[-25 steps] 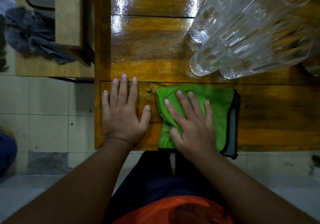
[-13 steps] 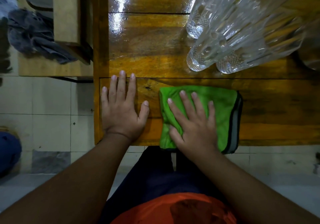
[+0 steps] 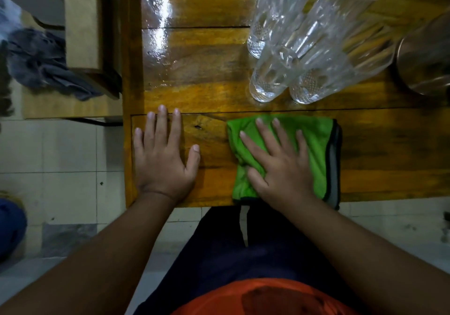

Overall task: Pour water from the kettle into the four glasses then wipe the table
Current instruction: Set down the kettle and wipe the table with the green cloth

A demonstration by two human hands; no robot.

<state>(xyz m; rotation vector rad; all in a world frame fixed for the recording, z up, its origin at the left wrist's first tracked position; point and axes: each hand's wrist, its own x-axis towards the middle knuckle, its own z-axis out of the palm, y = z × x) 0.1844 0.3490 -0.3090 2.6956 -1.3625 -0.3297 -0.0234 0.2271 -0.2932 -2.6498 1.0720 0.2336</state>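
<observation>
Since the picture before, the right hand (image 3: 280, 166) has slid the green cloth (image 3: 314, 144) a little to the right, so the gap to the left hand (image 3: 163, 161) is wider. The glasses (image 3: 289, 54) stand close together behind the cloth with clear water inside; the metal kettle (image 3: 423, 56) is at the right edge, its contents not visible. The wooden table (image 3: 207, 78) is glossy and wet at the far left; beside it are a pale tiled floor (image 3: 60, 156) and a grey rag (image 3: 46, 63). The folded cloth lies at the near edge, long axis running away from the person. Both hands are flat, fingers spread, gripping nothing; the right presses the cloth.
</observation>
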